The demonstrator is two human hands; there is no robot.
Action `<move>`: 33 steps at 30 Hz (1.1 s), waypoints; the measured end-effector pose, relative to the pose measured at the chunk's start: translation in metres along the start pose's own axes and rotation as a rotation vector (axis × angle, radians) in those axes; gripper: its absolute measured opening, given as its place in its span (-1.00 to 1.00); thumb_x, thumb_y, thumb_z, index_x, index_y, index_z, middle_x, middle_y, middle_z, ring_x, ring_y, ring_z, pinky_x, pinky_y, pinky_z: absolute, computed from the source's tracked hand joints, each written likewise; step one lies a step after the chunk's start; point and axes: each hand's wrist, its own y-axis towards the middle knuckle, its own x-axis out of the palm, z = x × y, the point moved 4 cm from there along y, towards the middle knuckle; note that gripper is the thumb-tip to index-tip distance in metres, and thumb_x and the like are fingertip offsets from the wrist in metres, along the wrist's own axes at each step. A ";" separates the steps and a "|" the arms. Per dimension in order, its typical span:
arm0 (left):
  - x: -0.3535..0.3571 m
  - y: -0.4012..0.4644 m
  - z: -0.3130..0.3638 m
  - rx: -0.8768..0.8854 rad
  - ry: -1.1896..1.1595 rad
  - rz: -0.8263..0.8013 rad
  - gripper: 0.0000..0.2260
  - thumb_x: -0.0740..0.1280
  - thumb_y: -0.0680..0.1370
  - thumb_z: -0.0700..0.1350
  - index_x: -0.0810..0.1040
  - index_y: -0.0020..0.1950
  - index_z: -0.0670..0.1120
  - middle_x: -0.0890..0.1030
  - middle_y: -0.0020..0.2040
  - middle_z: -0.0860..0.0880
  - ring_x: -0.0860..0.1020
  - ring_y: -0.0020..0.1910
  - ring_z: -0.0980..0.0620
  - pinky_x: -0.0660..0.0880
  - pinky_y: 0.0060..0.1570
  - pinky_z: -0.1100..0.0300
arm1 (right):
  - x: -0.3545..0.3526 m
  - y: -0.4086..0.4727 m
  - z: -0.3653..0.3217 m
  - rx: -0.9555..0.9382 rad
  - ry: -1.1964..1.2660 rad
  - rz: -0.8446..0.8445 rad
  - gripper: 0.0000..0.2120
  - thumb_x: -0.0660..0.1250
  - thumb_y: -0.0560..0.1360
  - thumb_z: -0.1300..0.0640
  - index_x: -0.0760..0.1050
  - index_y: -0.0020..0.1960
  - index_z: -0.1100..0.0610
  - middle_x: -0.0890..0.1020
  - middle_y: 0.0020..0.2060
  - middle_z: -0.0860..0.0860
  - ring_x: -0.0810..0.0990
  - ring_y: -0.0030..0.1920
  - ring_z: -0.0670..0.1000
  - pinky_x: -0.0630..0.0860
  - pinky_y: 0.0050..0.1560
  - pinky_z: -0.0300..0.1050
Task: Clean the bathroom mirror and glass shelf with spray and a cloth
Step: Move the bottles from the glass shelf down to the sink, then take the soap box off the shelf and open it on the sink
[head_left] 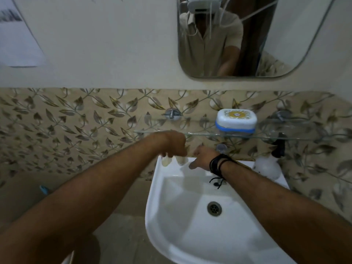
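Observation:
The mirror (247,44) hangs on the wall above and reflects a person in a pale shirt. Below it the glass shelf (285,133) spans the tiled wall. My left hand (172,143) is closed in a fist just under the shelf's front edge. Pale, blurred folds that look like a cloth (166,161) hang from it over the sink's back rim. My right hand (202,157), with black bands at the wrist, is close beside it in front of the tap (221,148); whether it grips anything is hidden. A white spray bottle (267,166) with a black trigger stands on the sink's right rim.
A white and blue soap box (236,121) sits on the shelf. The white sink (158,216) with its drain (214,208) lies below my arms. Chrome shelf brackets (172,113) are fixed to the leaf-patterned tiles. A paper sheet (19,44) hangs at the upper left.

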 end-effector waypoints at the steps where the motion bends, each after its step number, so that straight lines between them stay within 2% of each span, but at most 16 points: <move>1: -0.019 -0.005 0.017 0.043 -0.001 0.038 -0.80 0.30 0.57 -0.05 0.58 -0.08 -0.17 0.64 -0.25 -0.10 0.60 -0.35 -0.01 0.61 -0.29 0.12 | -0.012 -0.010 0.000 -0.010 -0.032 -0.014 -0.52 0.52 0.40 0.03 0.54 0.24 0.22 0.61 0.15 0.11 0.59 0.13 0.13 0.56 0.12 -0.06; 4: -0.062 -0.008 0.056 0.162 0.028 0.186 -0.79 0.29 0.52 -0.04 0.62 -0.08 -0.17 0.69 -0.16 -0.14 0.64 -0.31 -0.04 0.64 -0.26 0.09 | -0.048 -0.032 -0.003 -0.041 -0.105 -0.018 -0.61 0.53 0.38 0.01 0.61 0.12 0.20 0.67 0.06 0.08 0.63 0.05 0.12 0.58 0.07 -0.04; 6: -0.082 -0.003 0.075 0.225 0.085 0.293 -0.75 0.30 0.50 -0.01 0.61 -0.02 -0.17 0.67 -0.08 -0.10 0.65 -0.13 -0.09 0.59 -0.14 0.09 | -0.078 -0.042 -0.001 -0.029 -0.170 0.026 -0.67 0.53 0.39 0.01 0.63 0.06 0.19 0.68 -0.02 0.08 0.64 0.00 0.11 0.60 0.01 -0.04; 8: -0.094 0.005 0.084 0.247 0.134 0.386 -0.71 0.32 0.51 0.00 0.57 0.11 -0.16 0.62 0.04 -0.12 0.58 0.04 -0.13 0.46 -0.09 0.13 | -0.110 -0.047 0.000 -0.007 -0.217 0.099 -0.76 0.50 0.40 0.05 0.64 -0.05 0.19 0.64 -0.16 0.06 0.58 -0.18 0.05 0.54 -0.18 -0.13; 10: -0.099 0.020 0.089 0.257 0.128 0.417 -0.60 0.34 0.50 0.02 0.49 0.26 -0.16 0.56 0.21 -0.16 0.53 0.16 -0.14 0.44 0.00 0.10 | -0.141 -0.046 0.004 0.017 -0.229 0.211 -0.83 0.48 0.42 0.09 0.58 -0.16 0.19 0.59 -0.21 0.07 0.50 -0.31 0.00 0.43 -0.33 -0.17; 11: -0.101 0.029 0.092 0.255 0.117 0.403 -0.53 0.35 0.49 0.05 0.45 0.33 -0.14 0.52 0.27 -0.17 0.50 0.21 -0.14 0.44 0.06 0.08 | -0.155 -0.045 0.008 0.042 -0.228 0.271 -0.82 0.49 0.41 0.10 0.54 -0.16 0.18 0.59 -0.19 0.08 0.49 -0.31 0.02 0.40 -0.35 -0.17; 13: -0.101 0.045 0.096 0.246 0.104 0.362 -0.39 0.39 0.47 0.13 0.35 0.44 -0.09 0.44 0.37 -0.14 0.46 0.29 -0.14 0.45 0.18 0.03 | -0.174 -0.040 0.018 0.084 -0.234 0.381 -0.75 0.52 0.39 0.10 0.53 -0.05 0.17 0.61 -0.10 0.12 0.55 -0.18 0.09 0.42 -0.26 -0.12; 16: -0.100 0.064 0.106 0.250 0.127 0.314 -0.22 0.44 0.41 0.24 0.27 0.51 -0.05 0.38 0.43 -0.13 0.41 0.36 -0.16 0.42 0.29 -0.06 | -0.185 -0.032 0.034 0.125 -0.209 0.390 -0.55 0.56 0.35 0.04 0.52 0.14 0.20 0.60 0.04 0.14 0.52 -0.05 0.12 0.43 -0.15 -0.07; 20: -0.095 0.080 0.119 0.285 0.131 0.245 -0.23 0.49 0.36 0.24 0.34 0.47 -0.02 0.47 0.38 -0.08 0.47 0.29 -0.10 0.45 0.19 0.01 | -0.185 -0.027 0.047 0.139 -0.040 0.323 -0.56 0.52 0.39 0.00 0.55 0.16 0.21 0.62 0.05 0.13 0.53 -0.07 0.11 0.38 -0.31 -0.13; 23: -0.091 0.086 0.127 0.295 0.126 0.230 -0.30 0.51 0.39 0.16 0.38 0.44 -0.06 0.52 0.33 -0.08 0.51 0.24 -0.09 0.45 0.13 0.05 | -0.183 -0.028 0.052 0.121 0.040 0.319 -0.58 0.51 0.41 0.00 0.55 0.17 0.20 0.61 0.03 0.11 0.52 -0.08 0.09 0.36 -0.33 -0.16; 26: -0.091 0.083 0.125 0.298 0.113 0.262 -0.29 0.53 0.35 0.18 0.41 0.41 -0.04 0.54 0.29 -0.07 0.53 0.17 -0.08 0.47 0.09 0.05 | -0.181 -0.031 0.057 0.090 0.111 0.334 -0.50 0.53 0.40 0.01 0.47 0.25 0.14 0.54 0.03 0.06 0.50 -0.07 0.06 0.36 -0.35 -0.17; 28: -0.092 0.075 0.118 0.278 0.099 0.276 -0.26 0.52 0.33 0.23 0.41 0.40 -0.06 0.52 0.25 -0.07 0.51 0.11 -0.07 0.48 0.03 0.07 | -0.178 -0.035 0.057 0.071 0.171 0.345 -0.45 0.54 0.38 0.03 0.44 0.29 0.13 0.53 0.04 0.05 0.50 -0.06 0.05 0.41 -0.30 -0.16; 30: -0.094 0.063 0.109 0.230 0.079 0.266 -0.27 0.51 0.33 0.26 0.42 0.36 -0.09 0.51 0.18 -0.06 0.50 0.04 -0.05 0.49 -0.08 0.08 | -0.174 -0.040 0.056 0.064 0.300 0.336 -0.46 0.56 0.36 0.06 0.46 0.25 0.17 0.56 0.03 0.08 0.55 -0.02 0.07 0.52 -0.12 -0.09; 32: -0.093 0.045 0.097 0.175 -0.023 0.184 -0.32 0.51 0.33 0.25 0.43 0.32 -0.06 0.52 0.12 -0.04 0.54 0.01 -0.06 0.57 -0.21 0.09 | -0.165 -0.048 0.057 0.084 0.510 0.249 -0.53 0.60 0.30 0.05 0.51 0.11 0.17 0.62 0.04 0.10 0.61 0.04 0.06 0.59 0.05 -0.03; 33: -0.092 0.034 0.089 0.154 -0.089 0.135 -0.37 0.52 0.34 0.23 0.44 0.28 -0.04 0.54 0.10 -0.04 0.56 0.00 -0.06 0.60 -0.25 0.09 | -0.158 -0.052 0.057 0.109 0.604 0.174 -0.51 0.62 0.25 0.04 0.55 0.09 0.15 0.64 0.05 0.08 0.63 0.03 0.03 0.60 0.04 -0.04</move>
